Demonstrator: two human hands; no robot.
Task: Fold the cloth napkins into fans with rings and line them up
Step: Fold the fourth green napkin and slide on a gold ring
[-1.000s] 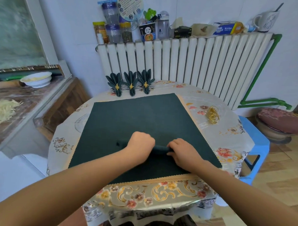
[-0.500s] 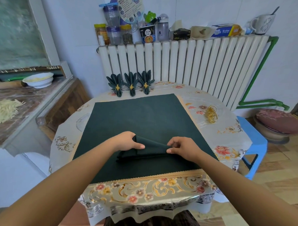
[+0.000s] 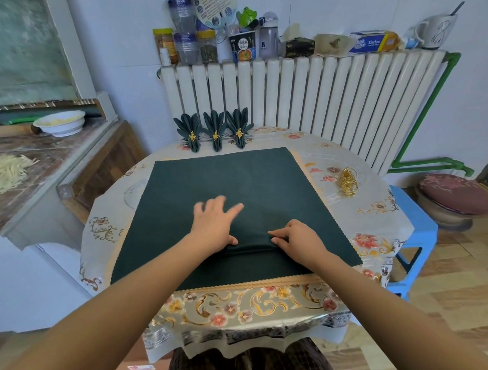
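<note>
Nearest, the glossy plastic tablecloth point(image 3: 249, 299) with gold scrolls and printed flowers hangs over the round table's front edge. On it lies a large square dark green woven mat point(image 3: 237, 184) with pinked edges. Near the mat's front, between the two hands, sits the dark green cloth napkin being folded point(image 3: 252, 245), a low soft ridge of gathered pleats, matte and hard to tell apart from the mat under it. The right hand point(image 3: 296, 239) has its fingers curled down, pinching the right end of the pleats. The left hand point(image 3: 214, 225) lies flat with fingers spread and straight, slightly blurred, its thumb touching the left end of the folds and its palm on the fabric.

Further right, on the tablecloth beside the mat, a loose pile of thin shiny gold wire rings point(image 3: 348, 181). At the table's far edge three finished dark green napkin fans point(image 3: 215, 129) stand side by side, each cinched low with a gold ring, pleats splayed like leaves. Behind them, a white ribbed radiator point(image 3: 310, 104) topped with jars and boxes
</note>
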